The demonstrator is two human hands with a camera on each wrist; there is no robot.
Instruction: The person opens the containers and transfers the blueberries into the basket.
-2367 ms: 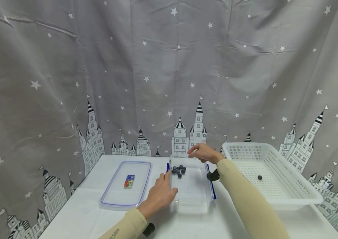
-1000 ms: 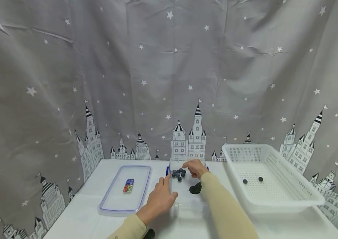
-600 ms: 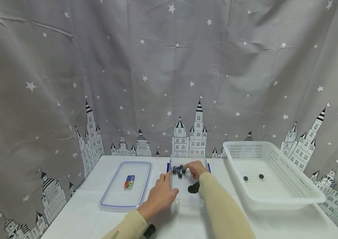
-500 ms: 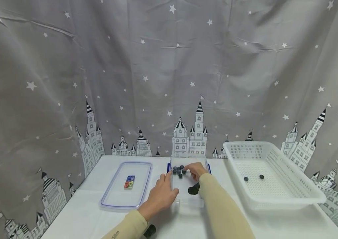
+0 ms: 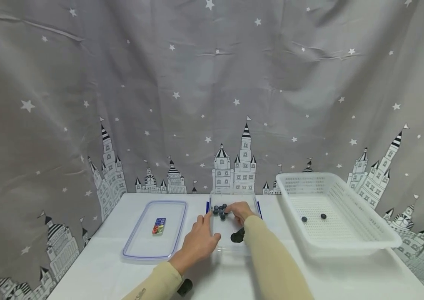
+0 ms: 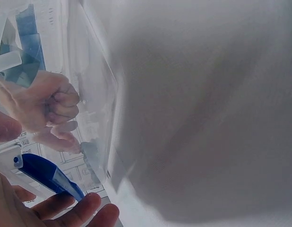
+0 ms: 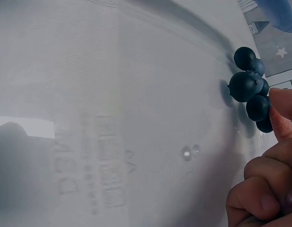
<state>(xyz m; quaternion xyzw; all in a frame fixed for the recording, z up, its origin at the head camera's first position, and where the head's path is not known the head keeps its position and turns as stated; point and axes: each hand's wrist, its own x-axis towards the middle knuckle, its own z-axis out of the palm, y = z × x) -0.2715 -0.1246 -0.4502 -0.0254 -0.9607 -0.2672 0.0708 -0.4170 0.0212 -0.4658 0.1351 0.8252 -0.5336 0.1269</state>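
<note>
A clear plastic food container (image 5: 230, 227) with blue side latches stands in the middle of the table. Several blueberries (image 7: 244, 86) are clustered on its floor, toward the far left. My right hand (image 5: 240, 211) reaches inside and pinches a blueberry (image 7: 258, 108) between thumb and forefinger, at the edge of the cluster; the other fingers are curled in. At the container's left side, my left hand (image 5: 200, 239) rests with forefinger stretched along the wall and thumb spread apart. In the left wrist view its fingertips touch the blue latch (image 6: 49, 175).
To the left lies a clear lid (image 5: 152, 248) with a blue seal and a colourful label (image 5: 159, 226). On the right stands a white perforated basket (image 5: 350, 244) holding two blueberries (image 5: 323, 216). A grey castle-print curtain (image 5: 197, 83) hangs behind the table.
My right hand has moved from the container's far right side to the blueberry cluster and closed on one. The basket showed one blueberry at first and now shows two. My left hand stays put.
</note>
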